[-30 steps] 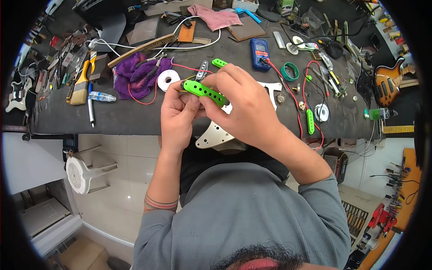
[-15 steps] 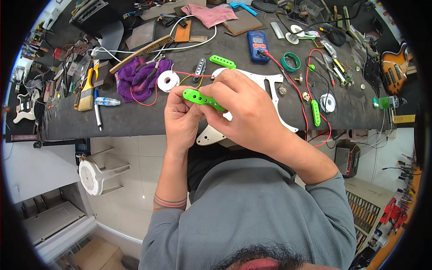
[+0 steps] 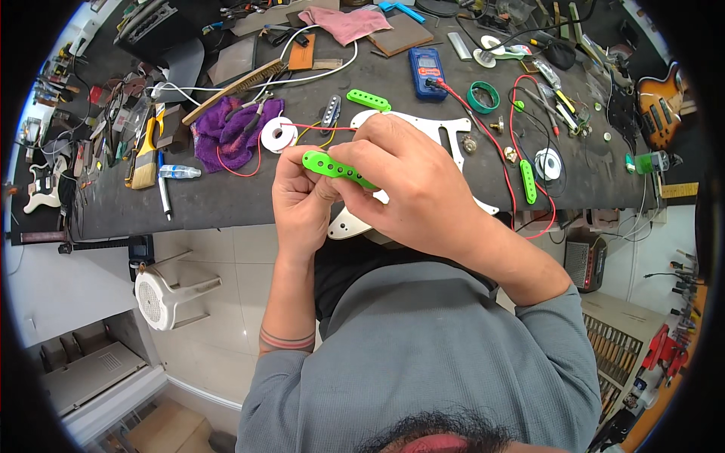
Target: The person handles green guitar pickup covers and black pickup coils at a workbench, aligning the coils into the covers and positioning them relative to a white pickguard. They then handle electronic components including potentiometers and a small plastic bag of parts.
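Both hands meet above the table's near edge, around a bright green guitar pickup cover with a row of holes. My left hand grips its left end from below, thumb against the near side. The fingers of my right hand close over its right end and hide it. Whether a pickup sits inside I cannot tell. Beneath the hands lies a white pickguard, partly covered. Just beyond are a bare pickup and a second green cover. Red and yellow wires run close to my left hand's fingers.
A wire spool and purple cloth lie to the left, near a paintbrush. To the right are a blue multimeter with red leads, green tape, another green cover and small pots.
My hands keep the same grip on the green cover, which has barely moved. The view has shifted slightly.
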### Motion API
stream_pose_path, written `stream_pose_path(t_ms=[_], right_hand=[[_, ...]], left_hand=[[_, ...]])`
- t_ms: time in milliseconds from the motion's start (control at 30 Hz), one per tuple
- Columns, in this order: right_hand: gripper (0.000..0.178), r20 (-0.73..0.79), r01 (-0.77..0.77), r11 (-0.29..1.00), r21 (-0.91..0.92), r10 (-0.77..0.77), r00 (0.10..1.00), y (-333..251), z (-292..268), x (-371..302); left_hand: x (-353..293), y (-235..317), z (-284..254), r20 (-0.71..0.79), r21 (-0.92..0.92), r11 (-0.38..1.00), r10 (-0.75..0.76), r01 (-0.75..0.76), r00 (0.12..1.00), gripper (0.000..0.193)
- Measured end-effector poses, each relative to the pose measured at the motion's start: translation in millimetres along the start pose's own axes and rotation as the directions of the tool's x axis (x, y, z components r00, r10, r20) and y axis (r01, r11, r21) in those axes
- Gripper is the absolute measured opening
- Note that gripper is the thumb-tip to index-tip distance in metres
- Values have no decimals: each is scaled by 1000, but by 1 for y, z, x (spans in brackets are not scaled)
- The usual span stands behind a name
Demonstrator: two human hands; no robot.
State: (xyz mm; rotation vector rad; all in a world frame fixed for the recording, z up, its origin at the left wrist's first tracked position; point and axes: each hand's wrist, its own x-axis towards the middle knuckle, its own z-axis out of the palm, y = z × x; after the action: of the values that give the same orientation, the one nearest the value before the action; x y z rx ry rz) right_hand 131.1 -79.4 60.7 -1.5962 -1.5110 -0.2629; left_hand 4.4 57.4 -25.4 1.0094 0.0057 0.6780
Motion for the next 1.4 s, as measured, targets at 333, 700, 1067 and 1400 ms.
stream_pose_path(t_ms=[333, 700, 1067, 1400], right_hand=[[27, -16, 9, 1000, -1, -9, 1000, -2, 6, -2], [27, -8, 10, 1000, -9, -10, 1000, -4, 6, -1], [29, -2, 11, 1000, -2, -11, 1000, -4, 6, -2], [29, 18, 12, 1000, 2, -12, 1000, -5, 7, -1]], left_hand=[[-3, 4, -1, 49, -36, 999, 25, -24, 998, 31], [-2, 5, 4, -16, -5, 1000, 25, -25, 1000, 30], [-5, 6, -1, 47, -31, 999, 23, -22, 999, 33], [-6, 7, -1, 38, -30, 999, 25, -24, 999, 33]])
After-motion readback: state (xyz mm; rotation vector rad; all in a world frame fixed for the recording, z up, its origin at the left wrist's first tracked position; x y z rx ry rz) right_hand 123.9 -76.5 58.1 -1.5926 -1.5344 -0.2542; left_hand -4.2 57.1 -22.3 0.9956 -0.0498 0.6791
